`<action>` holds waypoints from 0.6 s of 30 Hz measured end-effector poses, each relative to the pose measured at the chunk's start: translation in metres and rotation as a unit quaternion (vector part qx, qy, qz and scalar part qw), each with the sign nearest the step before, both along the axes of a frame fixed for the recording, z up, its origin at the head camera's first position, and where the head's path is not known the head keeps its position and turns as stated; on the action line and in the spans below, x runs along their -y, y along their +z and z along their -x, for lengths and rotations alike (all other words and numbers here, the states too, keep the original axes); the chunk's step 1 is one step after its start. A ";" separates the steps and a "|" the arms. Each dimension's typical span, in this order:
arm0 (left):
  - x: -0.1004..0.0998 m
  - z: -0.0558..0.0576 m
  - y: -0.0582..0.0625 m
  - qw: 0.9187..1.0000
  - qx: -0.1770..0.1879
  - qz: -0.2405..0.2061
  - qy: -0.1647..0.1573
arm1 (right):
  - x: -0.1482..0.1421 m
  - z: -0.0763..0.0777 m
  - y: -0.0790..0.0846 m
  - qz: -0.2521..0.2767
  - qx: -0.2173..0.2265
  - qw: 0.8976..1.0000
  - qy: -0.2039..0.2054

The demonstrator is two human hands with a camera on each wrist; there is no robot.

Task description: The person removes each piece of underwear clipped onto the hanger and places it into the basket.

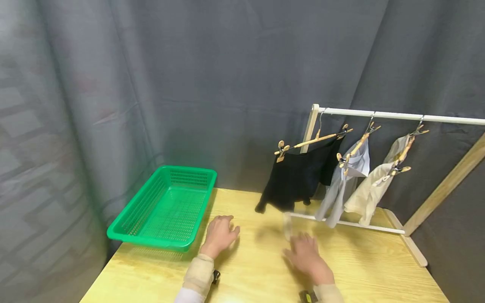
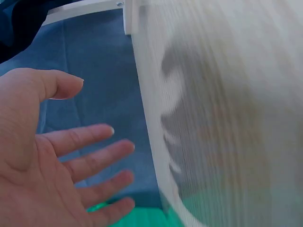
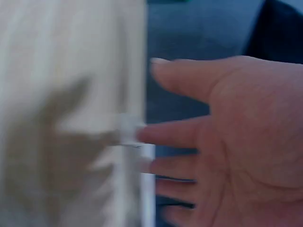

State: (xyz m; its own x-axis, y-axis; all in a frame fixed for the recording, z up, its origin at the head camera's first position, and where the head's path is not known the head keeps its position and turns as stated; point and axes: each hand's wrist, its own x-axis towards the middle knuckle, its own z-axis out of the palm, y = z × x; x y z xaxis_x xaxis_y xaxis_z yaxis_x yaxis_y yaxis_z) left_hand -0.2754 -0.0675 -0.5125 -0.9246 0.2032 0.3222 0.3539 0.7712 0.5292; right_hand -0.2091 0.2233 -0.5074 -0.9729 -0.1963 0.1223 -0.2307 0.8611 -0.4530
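My left hand (image 1: 219, 235) is over the tabletop just right of the green basket (image 1: 200, 210), fingers spread and nothing held. In the left wrist view its palm (image 2: 42, 189) faces the camera, thumb apart from the fingers. My right hand (image 1: 305, 256), a little blurred, hovers over the table in front of the rack's lower white bar (image 1: 363, 226). The right wrist view shows that palm (image 3: 255, 142) bare, with its fingers extended. Nearest the right hand on the rack hang a black garment (image 1: 293, 181) and a light grey garment (image 1: 337, 189).
A white rail (image 1: 394, 115) on wooden posts carries several clip hangers, including the wooden hanger (image 1: 316, 140) at its left end. A cream garment (image 1: 373, 189) hangs farthest right. The wooden table (image 1: 250, 269) meets a grey curtain (image 1: 227, 84) behind.
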 end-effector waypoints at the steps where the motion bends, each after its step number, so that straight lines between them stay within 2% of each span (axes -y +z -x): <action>1: -0.001 0.003 0.001 1.000 0.008 -0.015 -0.018 | 0.000 -0.004 0.010 0.012 0.020 1.000 0.008; 3: -0.005 0.008 0.002 0.996 0.036 -0.051 -0.057 | 0.003 -0.013 0.034 0.035 0.055 0.998 0.017; 6: -0.013 0.016 0.002 0.988 0.068 -0.091 -0.107 | 0.010 -0.026 0.077 0.087 0.053 0.994 0.033; 9: -0.027 0.027 0.000 0.973 0.100 -0.146 -0.145 | 0.018 -0.034 0.119 0.105 -0.056 0.992 0.042; 12: -0.043 0.037 -0.003 0.957 0.127 -0.208 -0.159 | 0.028 -0.035 0.157 0.139 -0.155 0.977 0.043; 13: -0.048 0.041 -0.002 0.951 0.133 -0.226 -0.163 | 0.032 -0.032 0.168 0.154 -0.175 0.972 0.039; 15: -0.060 0.050 0.001 0.946 0.126 -0.249 -0.168 | 0.040 -0.023 0.186 0.189 -0.196 0.962 0.031; 18: -0.077 0.061 0.009 0.945 0.091 -0.241 -0.202 | 0.053 -0.003 0.206 0.252 -0.195 0.948 0.017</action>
